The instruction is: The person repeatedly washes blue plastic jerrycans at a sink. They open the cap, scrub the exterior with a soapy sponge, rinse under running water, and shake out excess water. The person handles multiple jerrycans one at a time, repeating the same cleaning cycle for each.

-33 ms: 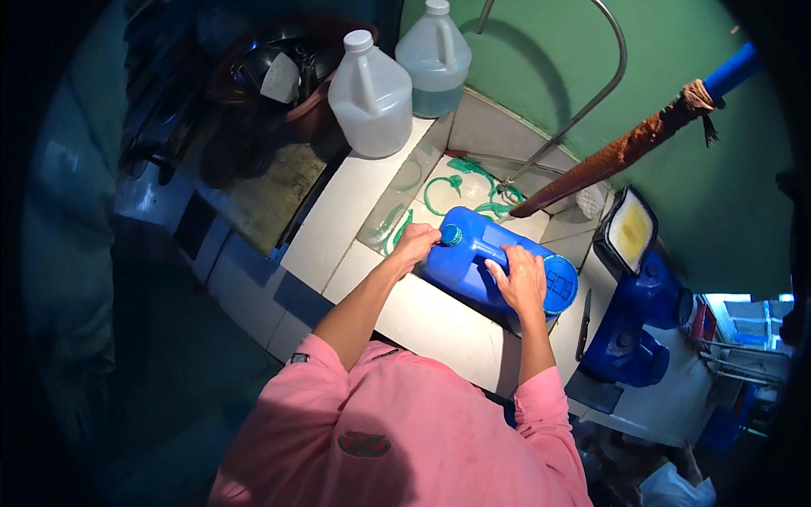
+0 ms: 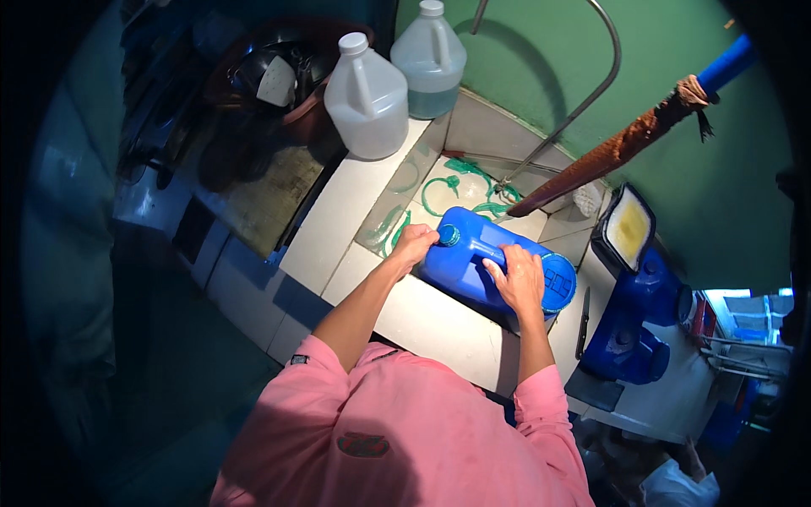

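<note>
A blue plastic jerrycan (image 2: 477,279) lies on its side on the white tiled ledge (image 2: 405,317), with a small blue-green cap (image 2: 449,235) at its left and a wide round blue lid (image 2: 558,283) at its right. My left hand (image 2: 414,246) is closed, its fingertips pinched at the small cap's left edge; anything thin between them is hidden. Over the jerrycan's handle (image 2: 486,248) my right hand (image 2: 519,276) is wrapped, thumb on the near side. Curled green plastic strips (image 2: 439,196) lie in the tiled basin behind the jerrycan.
Two translucent jugs (image 2: 366,101) stand at the back left, beside a tub of pans (image 2: 308,114). A curved metal pipe (image 2: 583,106) and a brown-wrapped pole (image 2: 617,144) reach into the basin. Rightward are a knife (image 2: 583,325), more blue containers (image 2: 621,346) and a tray-like box (image 2: 629,228).
The whole view has shifted very slightly. Both hands keep their places on the jerrycan.
</note>
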### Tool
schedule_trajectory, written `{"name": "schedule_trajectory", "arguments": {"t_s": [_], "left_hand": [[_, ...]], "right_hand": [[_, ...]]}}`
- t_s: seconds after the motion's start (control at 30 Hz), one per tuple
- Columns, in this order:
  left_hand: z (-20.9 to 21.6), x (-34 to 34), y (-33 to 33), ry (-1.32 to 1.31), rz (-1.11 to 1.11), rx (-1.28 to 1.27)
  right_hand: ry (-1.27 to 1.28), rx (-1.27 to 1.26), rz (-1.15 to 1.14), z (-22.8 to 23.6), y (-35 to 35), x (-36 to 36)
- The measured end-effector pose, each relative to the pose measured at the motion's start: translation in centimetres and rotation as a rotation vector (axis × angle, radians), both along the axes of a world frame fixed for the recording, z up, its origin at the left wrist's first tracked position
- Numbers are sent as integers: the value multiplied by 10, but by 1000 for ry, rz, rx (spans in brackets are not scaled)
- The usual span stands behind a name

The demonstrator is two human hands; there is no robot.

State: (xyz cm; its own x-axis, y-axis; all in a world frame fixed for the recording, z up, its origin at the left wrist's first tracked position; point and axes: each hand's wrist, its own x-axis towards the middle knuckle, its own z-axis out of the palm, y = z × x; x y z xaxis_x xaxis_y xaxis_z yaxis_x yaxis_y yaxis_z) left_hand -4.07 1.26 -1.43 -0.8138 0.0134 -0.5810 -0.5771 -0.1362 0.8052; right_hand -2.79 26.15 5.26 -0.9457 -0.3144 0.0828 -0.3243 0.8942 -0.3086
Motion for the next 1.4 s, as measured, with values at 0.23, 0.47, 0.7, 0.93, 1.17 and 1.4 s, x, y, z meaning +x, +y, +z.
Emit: {"name": "schedule_trajectory", "arguments": {"t_s": [0.23,0.47,0.7,0.93,1.17,1.4], "left_hand": [[-31,-15,3,250,-49,-38],[-36,-41,-12,434,-352,-299],[-62,-52,-27,340,-480,-530],[-50,-88,-41,247,-401,-763],[28,-63,1,795,-365,-374],[39,-55,22,706,-465,-600]], "right_hand": [[13,-28,-75,-1,1,-1],[-11,-93,-89,2,10,-4],[-6,-68,-87,-2,5,1],[-16,-92,-113,-1,9,-3],[-92,-92,-152,-1,10,-8],[-19,-146,-135,-1,13,-3]]}}
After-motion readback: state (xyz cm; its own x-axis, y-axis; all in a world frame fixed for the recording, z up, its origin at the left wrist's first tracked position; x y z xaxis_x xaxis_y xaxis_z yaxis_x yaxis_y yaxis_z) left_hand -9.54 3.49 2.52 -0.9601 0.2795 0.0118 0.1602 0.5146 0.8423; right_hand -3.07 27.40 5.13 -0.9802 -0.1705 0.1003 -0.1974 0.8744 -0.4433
